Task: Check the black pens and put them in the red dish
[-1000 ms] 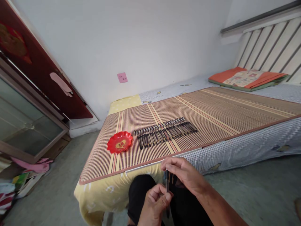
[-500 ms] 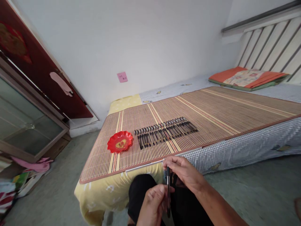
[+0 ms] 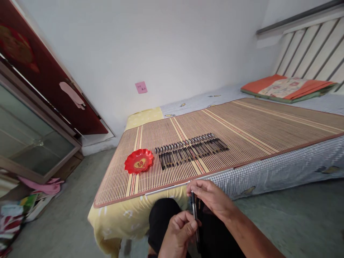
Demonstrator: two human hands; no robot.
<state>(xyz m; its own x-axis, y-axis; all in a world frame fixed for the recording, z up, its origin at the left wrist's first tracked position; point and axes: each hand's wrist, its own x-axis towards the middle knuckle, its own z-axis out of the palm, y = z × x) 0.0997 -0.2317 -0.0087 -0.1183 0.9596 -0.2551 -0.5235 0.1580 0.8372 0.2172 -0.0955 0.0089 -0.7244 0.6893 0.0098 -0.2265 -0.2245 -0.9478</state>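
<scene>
Clock read from the middle of the view. At nine o'clock, a framed cabinet door (image 3: pixel 40 141) with frosted glass; towards ten, a dark red door (image 3: pixel 47 68) with a pink cloth (image 3: pixel 71 94) hanging at its edge. At eight, low by the floor, crumpled pink fabric (image 3: pixel 44 185). Closer in, also at eight, a red scalloped plate (image 3: pixel 139 161) with a gold heart motif, lying on a striped bamboo mat (image 3: pixel 255 125) spread over the bed. Between ten and eleven, a pink sticky note (image 3: pixel 141 87) with handwriting, on the white wall (image 3: pixel 188 53). Just below the middle, from seven round to four, a slanting row of dark pens (image 3: pixel 191 152), side by side on the mat, its left end just beside the plate. At six, in front of the bed, dark trousers (image 3: pixel 163 216) and the left hand (image 3: pixel 180 231): thumb and forefinger pinching the lower barrel of a black pen (image 3: pixel 194 208), other fingers curled in. Between five and six, that pen, nearly upright, top tilted slightly leftward. At five, the right hand (image 3: pixel 209 196): thumb and fingertips drawn together, pinching the pen's dark upper end; exact contact too small to make out. Between two and three, a folded orange quilt (image 3: pixel 287 87) with a floral panel; at two, a pale slatted headboard (image 3: pixel 309 53).
</scene>
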